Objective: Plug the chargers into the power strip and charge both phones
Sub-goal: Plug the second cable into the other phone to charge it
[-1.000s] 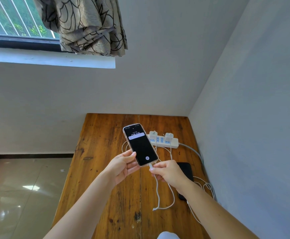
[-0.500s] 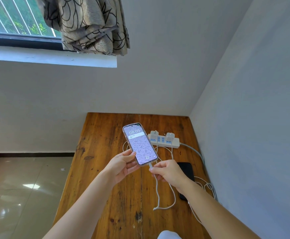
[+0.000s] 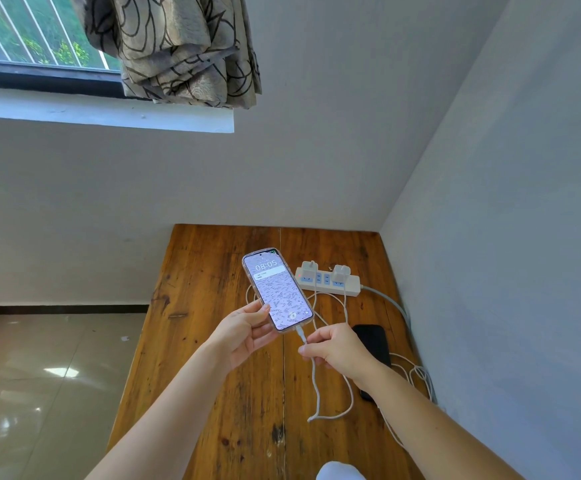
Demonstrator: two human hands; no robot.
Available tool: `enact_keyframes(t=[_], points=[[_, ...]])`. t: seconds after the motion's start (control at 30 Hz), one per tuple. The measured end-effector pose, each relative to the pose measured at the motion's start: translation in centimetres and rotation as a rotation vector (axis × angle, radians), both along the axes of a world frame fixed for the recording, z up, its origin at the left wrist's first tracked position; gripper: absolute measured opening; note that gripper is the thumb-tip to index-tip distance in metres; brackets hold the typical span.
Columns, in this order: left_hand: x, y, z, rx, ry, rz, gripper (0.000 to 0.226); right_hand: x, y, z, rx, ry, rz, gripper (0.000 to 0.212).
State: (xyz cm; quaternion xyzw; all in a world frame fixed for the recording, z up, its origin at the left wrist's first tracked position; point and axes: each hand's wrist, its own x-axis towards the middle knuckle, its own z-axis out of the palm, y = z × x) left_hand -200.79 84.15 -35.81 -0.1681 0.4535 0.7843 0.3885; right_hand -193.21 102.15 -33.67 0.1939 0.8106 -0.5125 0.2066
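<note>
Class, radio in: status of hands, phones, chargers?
Left hand holds lit phone, cable in. Right hand pinches cable. Both chargers in strip. Nothing blocking.

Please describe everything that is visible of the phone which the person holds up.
The phone is slim with rounded corners, in what looks like a clear, pinkish case. Its screen is lit: a pale leaf-pattern wallpaper, the time 08:05 and a notification banner. It is held above the wooden table, tilted, top end leaning left and away. The left hand grips its lower left edge. A white cable is plugged into its bottom; the right hand pinches that cable.
</note>
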Motion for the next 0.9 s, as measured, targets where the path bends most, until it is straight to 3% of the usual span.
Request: enact_keyframes(t=[0.37,0.9], points=[[0.2,-0.6,-1.7,-0.047,-0.135,0.134,0.024,0.5,0.5,-2.4,0.131,-0.073,0.128,0.002],[-0.3,-0.7,-3.0,-0.065,-0.162,0.112,0.025,0.4,0.7,-3.7,0.155,-0.140,0.159,0.004]])
